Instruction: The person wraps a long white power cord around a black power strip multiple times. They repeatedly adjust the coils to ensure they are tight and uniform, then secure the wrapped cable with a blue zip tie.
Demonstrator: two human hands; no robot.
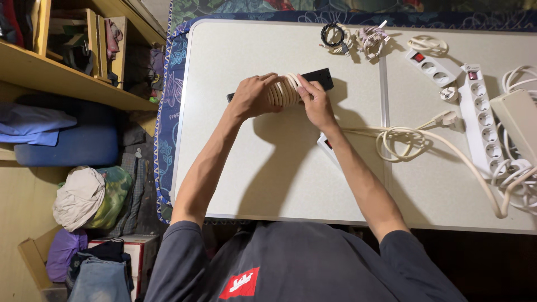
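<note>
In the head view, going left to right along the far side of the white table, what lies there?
Left hand → cream cable coil wound around a black power strip → right hand → black coiled cable → short white power strip with red switch → long white power strip.

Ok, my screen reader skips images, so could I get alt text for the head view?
Left hand and right hand grip a cream cable coiled around a black power strip on a white table. White power strips and loose cords lie to the right.
</note>
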